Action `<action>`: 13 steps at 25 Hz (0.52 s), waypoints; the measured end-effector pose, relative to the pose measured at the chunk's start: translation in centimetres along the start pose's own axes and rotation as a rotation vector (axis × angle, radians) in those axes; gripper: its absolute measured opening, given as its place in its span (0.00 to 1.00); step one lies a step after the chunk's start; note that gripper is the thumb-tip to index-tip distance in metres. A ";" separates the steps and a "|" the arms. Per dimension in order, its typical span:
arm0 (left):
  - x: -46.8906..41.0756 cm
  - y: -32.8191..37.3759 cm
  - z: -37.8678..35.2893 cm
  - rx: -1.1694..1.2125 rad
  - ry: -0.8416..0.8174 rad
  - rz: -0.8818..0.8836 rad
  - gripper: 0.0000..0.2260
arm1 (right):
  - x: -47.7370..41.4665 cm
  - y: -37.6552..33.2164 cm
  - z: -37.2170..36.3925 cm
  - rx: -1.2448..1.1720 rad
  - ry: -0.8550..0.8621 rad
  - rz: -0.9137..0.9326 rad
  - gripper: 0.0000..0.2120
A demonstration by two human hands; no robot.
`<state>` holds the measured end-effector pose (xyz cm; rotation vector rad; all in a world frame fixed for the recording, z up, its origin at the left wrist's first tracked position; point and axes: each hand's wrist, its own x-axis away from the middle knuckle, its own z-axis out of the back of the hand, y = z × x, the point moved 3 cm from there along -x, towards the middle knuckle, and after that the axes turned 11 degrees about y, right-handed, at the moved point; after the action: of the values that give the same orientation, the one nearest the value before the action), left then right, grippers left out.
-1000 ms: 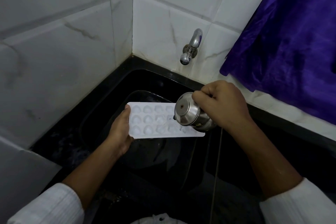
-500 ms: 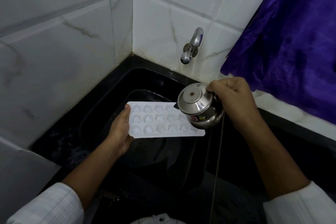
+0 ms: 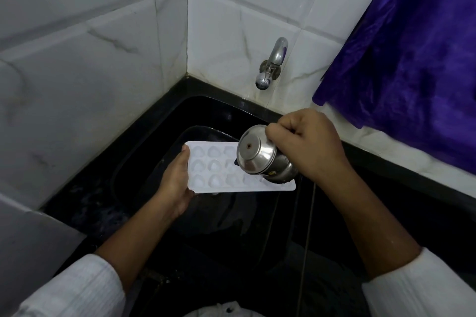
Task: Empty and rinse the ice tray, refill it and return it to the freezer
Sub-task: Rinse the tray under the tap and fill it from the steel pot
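**Over the black sink: tray held level, pot tipped at its right end**

Above the sink point(image 3: 219, 110) basin the white ice tray point(image 3: 219, 175) is held in the air, cavities upward. Its long axis runs across the view from left to right. The left hand point(image 3: 177, 183) grips the left short end, with the thumb laid on the top face and the other fingers hidden beneath. The right hand point(image 3: 306, 147) has its fingers curled round a steel pot point(image 3: 260, 159), which is tilted with its base raised and its mouth turned down at the tray's right end. The pot hides the cavities there, and whether water is running cannot be told. The step is probably the refill. What matters is where the mouth sits over the cavities: the exposed ones lie left of the pot, toward the left hand, so a pour would likely travel along the long axis. The tap point(image 3: 270, 67) on the wall behind is well apart from both.
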<state>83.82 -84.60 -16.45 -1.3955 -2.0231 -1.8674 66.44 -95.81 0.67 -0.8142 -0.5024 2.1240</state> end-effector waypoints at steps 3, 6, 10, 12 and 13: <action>-0.1 -0.1 -0.1 -0.009 0.003 -0.007 0.23 | 0.2 -0.5 -0.2 0.073 -0.004 0.047 0.20; -0.2 -0.2 -0.1 -0.008 0.012 0.000 0.23 | 0.1 -0.6 -0.3 0.119 0.000 0.072 0.20; -0.3 -0.4 -0.1 0.009 0.020 0.008 0.24 | -0.2 -0.5 0.0 0.110 0.009 0.090 0.20; -0.3 -0.5 -0.1 0.024 0.033 0.011 0.23 | -0.4 -0.3 0.2 0.070 0.017 0.068 0.19; -0.3 -0.6 -0.1 0.029 0.041 0.014 0.22 | -0.5 0.0 0.3 0.038 0.020 0.038 0.19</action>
<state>83.57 -84.78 -17.03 -1.3498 -2.0086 -1.8375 66.50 -96.22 1.07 -0.8290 -0.4378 2.1517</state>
